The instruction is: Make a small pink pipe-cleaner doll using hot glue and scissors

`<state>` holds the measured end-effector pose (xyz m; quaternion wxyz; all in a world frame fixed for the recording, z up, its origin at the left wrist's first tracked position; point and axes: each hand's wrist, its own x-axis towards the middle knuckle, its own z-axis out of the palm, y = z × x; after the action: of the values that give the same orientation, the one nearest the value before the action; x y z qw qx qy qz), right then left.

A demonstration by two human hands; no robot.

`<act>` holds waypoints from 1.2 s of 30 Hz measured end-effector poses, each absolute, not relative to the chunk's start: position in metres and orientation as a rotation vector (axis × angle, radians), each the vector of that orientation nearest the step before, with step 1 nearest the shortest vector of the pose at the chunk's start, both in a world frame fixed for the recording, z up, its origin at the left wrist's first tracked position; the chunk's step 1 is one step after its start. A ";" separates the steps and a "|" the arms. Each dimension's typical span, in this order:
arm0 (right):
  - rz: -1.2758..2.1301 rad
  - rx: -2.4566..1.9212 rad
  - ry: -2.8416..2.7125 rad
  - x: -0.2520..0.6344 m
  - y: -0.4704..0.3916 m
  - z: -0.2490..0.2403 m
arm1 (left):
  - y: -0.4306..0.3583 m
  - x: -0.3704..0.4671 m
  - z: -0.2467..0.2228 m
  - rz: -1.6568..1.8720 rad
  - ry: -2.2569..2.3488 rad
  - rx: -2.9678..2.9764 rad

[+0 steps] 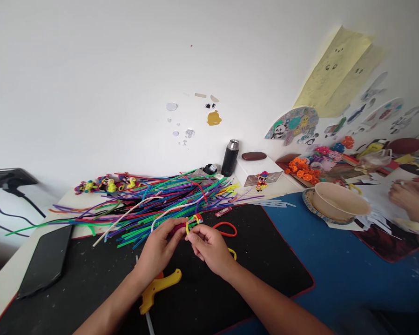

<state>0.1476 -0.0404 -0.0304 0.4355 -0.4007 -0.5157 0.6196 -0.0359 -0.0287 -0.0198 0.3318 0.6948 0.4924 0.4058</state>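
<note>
At the left of the frame, a dark flat slab (45, 265) lies on the tabletop (12, 274). Next, a big heap of fuzzy stems (153, 204) spreads toward the centre, and below it lies a yellow tool (160, 288), partly behind the forearm. In the centre, the left hand (162, 244) has its grip closed on a small fuzzy piece (192, 224) (magenta, green, yellow and red). The right hand (209, 246) pinches at its yellow part, fingertips nearly together. Just beside is a red loop (226, 229); farther right stands a bowl (340, 202)
</note>
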 end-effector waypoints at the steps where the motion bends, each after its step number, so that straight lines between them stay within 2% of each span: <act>1: 1.539 -1.001 -1.281 0.148 -0.041 -0.031 | -0.029 -0.035 -0.019 1.063 1.291 1.767; 7: 1.540 -0.996 -1.269 0.147 -0.043 -0.037 | -0.031 -0.028 -0.013 1.064 1.171 1.392; 25: 1.483 -1.045 -1.278 0.150 -0.047 -0.045 | -0.027 -0.027 -0.009 1.000 0.936 0.753; 36: 1.410 -1.082 -1.285 0.156 -0.045 -0.045 | -0.030 -0.026 -0.006 0.961 0.903 0.580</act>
<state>0.1558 -0.0452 -0.0450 0.4567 -0.4389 -0.5212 0.5720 -0.0257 -0.0299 -0.0057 0.7518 0.2655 0.4134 0.4398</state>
